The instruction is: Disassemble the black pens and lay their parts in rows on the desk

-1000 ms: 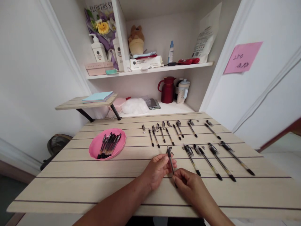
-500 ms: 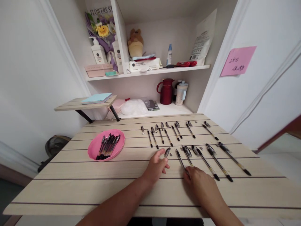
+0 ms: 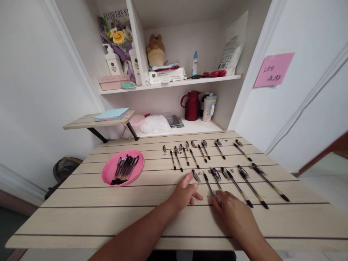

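Bunched low over the uncapped pen (image 3: 208, 183), the right hand (image 3: 235, 210) hid whether its fingers were pinching or merely touching it, while the left hand (image 3: 181, 195), loosely open and holding nothing, had its index fingertip beside the black cap (image 3: 195, 176). That cap had swung to a new slant within the last half second, and the pen, earlier held between both hands, was down beside another pen (image 3: 216, 174); the pink tray (image 3: 108, 167) stood well apart, and the tabletop's (image 3: 108, 224) front edge ran beneath both forearms.

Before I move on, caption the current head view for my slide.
Right hand at a pen, left hand by a loose cap, pink dish of pens on a striped table.
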The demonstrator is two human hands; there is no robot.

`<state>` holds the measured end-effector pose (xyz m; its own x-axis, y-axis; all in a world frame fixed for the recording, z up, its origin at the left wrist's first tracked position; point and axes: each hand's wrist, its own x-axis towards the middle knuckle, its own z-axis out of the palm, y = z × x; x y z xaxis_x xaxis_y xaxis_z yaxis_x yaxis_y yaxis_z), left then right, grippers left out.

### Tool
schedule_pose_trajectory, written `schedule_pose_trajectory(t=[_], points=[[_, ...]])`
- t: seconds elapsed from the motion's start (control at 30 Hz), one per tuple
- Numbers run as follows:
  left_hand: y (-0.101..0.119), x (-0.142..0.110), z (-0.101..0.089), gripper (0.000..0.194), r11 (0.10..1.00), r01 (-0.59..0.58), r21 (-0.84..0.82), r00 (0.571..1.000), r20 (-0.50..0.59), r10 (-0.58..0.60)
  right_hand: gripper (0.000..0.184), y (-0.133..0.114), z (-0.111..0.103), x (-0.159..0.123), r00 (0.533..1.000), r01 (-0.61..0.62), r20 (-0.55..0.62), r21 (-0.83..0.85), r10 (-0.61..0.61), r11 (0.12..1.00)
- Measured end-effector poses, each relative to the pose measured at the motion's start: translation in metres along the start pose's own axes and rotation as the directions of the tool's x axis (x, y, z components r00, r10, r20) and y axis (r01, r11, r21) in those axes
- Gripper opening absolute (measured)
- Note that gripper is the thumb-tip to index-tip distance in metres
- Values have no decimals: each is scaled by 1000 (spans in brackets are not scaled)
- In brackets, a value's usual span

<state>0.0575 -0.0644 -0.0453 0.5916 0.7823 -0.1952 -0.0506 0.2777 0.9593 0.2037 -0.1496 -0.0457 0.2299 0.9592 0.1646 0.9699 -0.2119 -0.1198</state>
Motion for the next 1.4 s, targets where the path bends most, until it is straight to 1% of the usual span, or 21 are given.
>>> schedule_pose_trajectory(t=[0.2,0.3,0.47,0.53,0.63,0.7,0.73,0.77,0.8,0.83,0.87,0.9,0.93,0.97,1.0,1.03,1.07,1.13,1.2,1.3,1.4], points=[[5,2,-1,60,999,11,-31,999,-44,-12,24,-1,-6,6,1000,14,-21,2,-14,1000],[5,2,-2,60,999,6,-53,998,-65,-10,23,0,-13,17,999,30,-30,6,-30,1000],[8,0,-7,56,999,-35,-30,992,-126,31,24,5,-26,27,998,5,-70,4,-4,1000],[14,-3,-11,51,999,-49,-11,988,-150,47,24,4,-27,24,997,26,-71,33,-24,999],[31,-10,-22,44,996,-67,56,981,-176,76,26,-5,-24,12,992,121,-37,102,-118,987],[48,-17,-37,39,982,-106,157,968,-209,138,28,-14,-18,2,979,202,-12,140,-203,969],[57,-21,-47,37,965,-130,230,955,-231,184,28,-20,-14,-2,971,237,-4,153,-240,959],[67,-25,-59,34,935,-151,322,934,-262,242,28,-25,-10,-7,963,267,-1,163,-270,950],[78,-30,-74,31,885,-158,438,904,-296,308,28,-29,-6,-11,956,291,-3,172,-295,941],[88,-35,-90,27,803,-131,582,871,-319,373,28,-34,-3,-14,949,311,-9,183,-315,933],[98,-40,-107,22,681,-49,731,843,-336,421,28,-38,1,-17,943,329,-18,198,-333,923],[108,-45,-124,18,524,92,847,816,-365,447,28,-41,4,-20,936,349,-29,220,-351,911],[115,-50,-141,18,379,272,885,771,-436,464,28,-43,7,-22,928,370,-44,246,-371,896],[122,-54,-157,20,260,429,865,740,-501,449,28,-44,10,-23,920,389,-58,275,-388,879],[126,-58,-170,21,170,541,824,723,-559,406,28,-45,12,-24,912,405,-73,306,-403,861],[128,-61,-181,23,100,611,786,713,-600,362,28,-45,14,-25,907,415,-87,337,-411,845],[129,-63,-189,24,45,649,759,713,-628,312,28,-45,15,-25,906,418,-97,364,-413,832],[125,-63,-199,23,-21,676,736,720,-655,229,27,-43,17,-25,906,416,-106,402,-409,816],[117,-60,-200,22,-38,689,724,716,-671,194,27,-42,19,-25,907,414,-107,410,-407,813],[107,-54,-197,23,-20,710,704,694,-693,194,28,-41,22,-24,902,422,-100,401,-419,813],[106,-52,-195,19,23,719,695,677,-708,201,29,-41,23,-24,900,421,-80,415,-428,807]])
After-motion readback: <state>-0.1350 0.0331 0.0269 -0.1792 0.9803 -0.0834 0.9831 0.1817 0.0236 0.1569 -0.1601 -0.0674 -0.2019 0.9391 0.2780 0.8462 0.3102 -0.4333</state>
